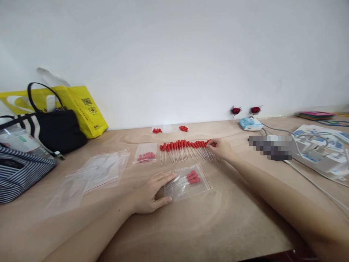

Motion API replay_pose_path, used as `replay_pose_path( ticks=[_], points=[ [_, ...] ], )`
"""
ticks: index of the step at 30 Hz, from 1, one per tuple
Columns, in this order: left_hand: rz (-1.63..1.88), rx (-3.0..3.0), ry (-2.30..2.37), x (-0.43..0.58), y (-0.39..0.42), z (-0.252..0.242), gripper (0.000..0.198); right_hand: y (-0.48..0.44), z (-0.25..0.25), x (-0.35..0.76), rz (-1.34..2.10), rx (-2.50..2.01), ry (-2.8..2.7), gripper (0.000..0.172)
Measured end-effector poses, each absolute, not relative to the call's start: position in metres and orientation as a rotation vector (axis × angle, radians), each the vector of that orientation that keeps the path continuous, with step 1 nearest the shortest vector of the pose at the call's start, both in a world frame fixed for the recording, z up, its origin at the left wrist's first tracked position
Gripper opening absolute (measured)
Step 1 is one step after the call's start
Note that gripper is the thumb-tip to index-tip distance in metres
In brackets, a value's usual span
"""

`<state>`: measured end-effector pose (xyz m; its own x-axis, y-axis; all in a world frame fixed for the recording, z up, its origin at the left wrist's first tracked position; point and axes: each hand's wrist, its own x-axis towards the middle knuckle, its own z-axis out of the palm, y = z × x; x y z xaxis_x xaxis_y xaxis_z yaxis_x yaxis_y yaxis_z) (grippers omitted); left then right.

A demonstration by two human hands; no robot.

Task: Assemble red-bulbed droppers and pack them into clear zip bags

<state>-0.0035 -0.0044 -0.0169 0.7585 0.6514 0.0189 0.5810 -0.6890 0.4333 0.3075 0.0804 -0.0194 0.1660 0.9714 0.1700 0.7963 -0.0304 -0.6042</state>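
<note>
against a white wall, a table bears droppers

Over a dozen red-bulbed droppers line the centre, three more lie in one zip bag below, two red roses and one tissue pack sit right, one yellow shopping bag left.
</note>
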Motion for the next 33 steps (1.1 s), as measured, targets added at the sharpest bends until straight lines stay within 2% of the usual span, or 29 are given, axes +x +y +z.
replay_pose_path(
  ticks=[7, 16, 22, 28, 33],
  points=[
    [0.235, 2.546, 0.939, -0.001, -0.007, -0.013, 0.059, 0.117, -0.018, 0.29, 0.298, -2.134, -1.58, 0.026],
    [0.206, 2.552, 0.949, 0.0, -0.008, -0.012, 0.059, 0.124, -0.009, 0.283, 0.436, -2.083, -1.449, 0.01],
    [0.241, 2.563, 0.923, -0.001, -0.008, -0.013, 0.057, 0.095, -0.001, 0.3, 0.664, -1.651, -1.396, 0.024],
    [0.196, 2.565, 0.935, -0.001, -0.007, -0.013, 0.059, 0.048, -0.029, 0.31, 0.852, -1.278, -1.196, 0.047],
    [0.203, 2.564, 0.932, -0.002, -0.007, -0.014, 0.059, 0.029, -0.048, 0.302, 0.949, -1.076, -1.029, 0.051]
  ],
)
